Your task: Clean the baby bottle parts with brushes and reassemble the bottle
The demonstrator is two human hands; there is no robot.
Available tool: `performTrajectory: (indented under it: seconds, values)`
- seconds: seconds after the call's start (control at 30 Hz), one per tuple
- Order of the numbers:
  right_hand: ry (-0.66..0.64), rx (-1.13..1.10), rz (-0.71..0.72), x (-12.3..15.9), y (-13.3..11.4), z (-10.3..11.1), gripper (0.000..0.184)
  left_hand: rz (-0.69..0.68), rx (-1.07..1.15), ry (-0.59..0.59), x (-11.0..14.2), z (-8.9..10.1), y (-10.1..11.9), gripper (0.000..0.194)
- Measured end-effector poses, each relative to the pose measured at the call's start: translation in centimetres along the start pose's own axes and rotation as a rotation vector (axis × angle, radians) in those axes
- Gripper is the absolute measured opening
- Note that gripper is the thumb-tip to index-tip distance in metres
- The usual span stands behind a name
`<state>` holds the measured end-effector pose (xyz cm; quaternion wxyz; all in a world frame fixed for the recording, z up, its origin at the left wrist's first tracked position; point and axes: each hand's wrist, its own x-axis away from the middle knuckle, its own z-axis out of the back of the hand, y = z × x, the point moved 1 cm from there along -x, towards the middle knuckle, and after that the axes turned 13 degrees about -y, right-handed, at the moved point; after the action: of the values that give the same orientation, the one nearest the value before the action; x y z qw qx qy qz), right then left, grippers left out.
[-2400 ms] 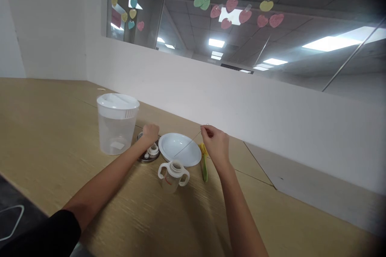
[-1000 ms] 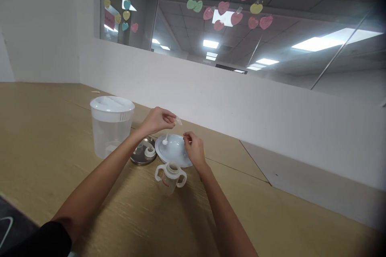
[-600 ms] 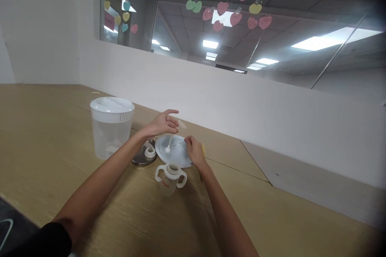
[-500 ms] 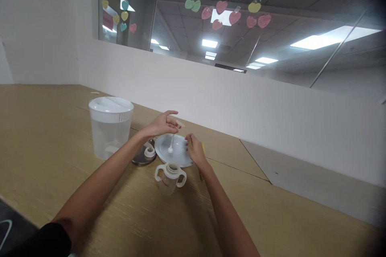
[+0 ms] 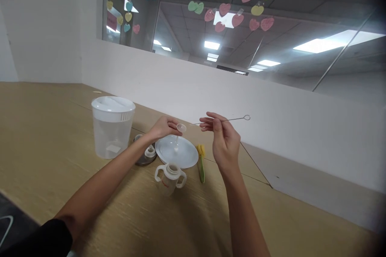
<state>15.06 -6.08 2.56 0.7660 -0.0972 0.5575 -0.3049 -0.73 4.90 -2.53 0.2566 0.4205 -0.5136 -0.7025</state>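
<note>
Left hand (image 5: 165, 127) pinches a straw (image 5: 181, 128) over the bowl (image 5: 187, 155); right hand (image 5: 225, 140), right of it, pinches a wire (image 5: 237, 119), apparently aligning; careful aim needed.

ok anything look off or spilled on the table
No spill or damage shows: the handled cup stands upright and the looped wire in the right hand looks straight. One oddity: a small pale scrap lies apart beyond the lidded bucket, by the wall.

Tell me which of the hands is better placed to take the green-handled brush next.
Likely the right hand: it is nearer the green-handled brush, though it holds a thin looped wire. The left hand, farther off, holds a clear piece.
</note>
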Motion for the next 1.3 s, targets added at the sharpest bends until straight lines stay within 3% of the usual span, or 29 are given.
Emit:
performTrajectory:
  seconds: [0.13, 0.43, 0.8, 1.07, 1.17, 1.3]
  values:
    - [-0.069, -0.037, 0.036, 0.3, -0.2, -1.0, 0.028, 0.061, 0.132, -0.034, 0.4, -0.8, 0.2, 0.031]
    - [-0.14, 0.259, 0.059, 0.4, 1.6, -2.0, 0.026, 0.063, 0.087, -0.104, 0.4, -1.4, 0.0, 0.021]
    - [-0.109, 0.119, 0.009, 0.3, 1.6, -2.2, 0.024, 0.06, 0.089, -0.081, 0.8, -1.6, 0.4, 0.014]
    - [0.02, -0.003, -0.023, 0.2, 1.9, -2.1, 0.025, 0.042, 0.123, -0.143, 0.5, -1.5, -0.3, 0.018]
    - [-0.006, -0.054, -0.052, 0.0, 2.3, -1.8, 0.024, 0.028, 0.146, -0.158, 0.4, -1.4, -0.3, 0.021]
    - [-0.101, 0.097, -0.097, -0.1, 2.8, -1.2, 0.022, 0.028, 0.151, -0.135, 0.4, -1.2, -0.2, 0.025]
